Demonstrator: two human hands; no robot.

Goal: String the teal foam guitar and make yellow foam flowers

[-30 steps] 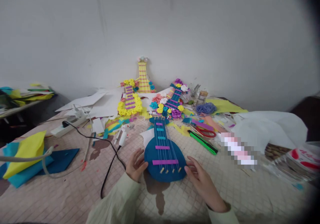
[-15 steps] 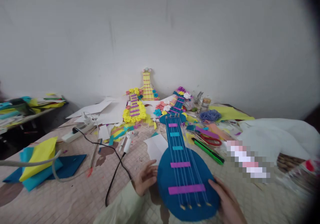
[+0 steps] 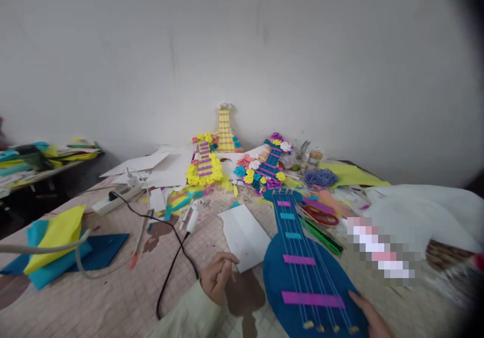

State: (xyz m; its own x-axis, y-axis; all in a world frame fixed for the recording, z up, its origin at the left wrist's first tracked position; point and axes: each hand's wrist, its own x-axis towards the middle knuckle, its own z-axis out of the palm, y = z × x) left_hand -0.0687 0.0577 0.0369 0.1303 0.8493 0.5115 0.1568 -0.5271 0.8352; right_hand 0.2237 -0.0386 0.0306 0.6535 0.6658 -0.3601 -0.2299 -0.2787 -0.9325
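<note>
"Where's the guitar, and what are your hands doing?"

"The blue toy guitar point(image 3: 305, 278) is in front of me, right of centre, neck pointing toward the wall. My right hand point(image 3: 368, 314) grips its lower right edge, thumb on the front; how the fingers lie behind, I can't tell. My left hand point(image 3: 218, 276) is loosely curled just beside the white card point(image 3: 245, 237), with nothing in it that I can see."

"Heavy?"

"Light, I'd guess, and fairly stiff, like covered board. The narrow neck looks likeliest to bend."

"So hold it where?"

"By the rim of the round body, one hand each side. I'd keep off the strings point(image 3: 313, 278) and the little pegs point(image 3: 308, 324); they could pull loose."

"Any room?"

"More on the near left of the tabletop point(image 3: 128, 297), though the black cable point(image 3: 169, 273) crosses there. The head is close to the paper flowers point(image 3: 273, 182), and the green cutter point(image 3: 322, 237) and red scissors point(image 3: 324, 216) lie right of the neck. I'd lift, not slide."
</note>
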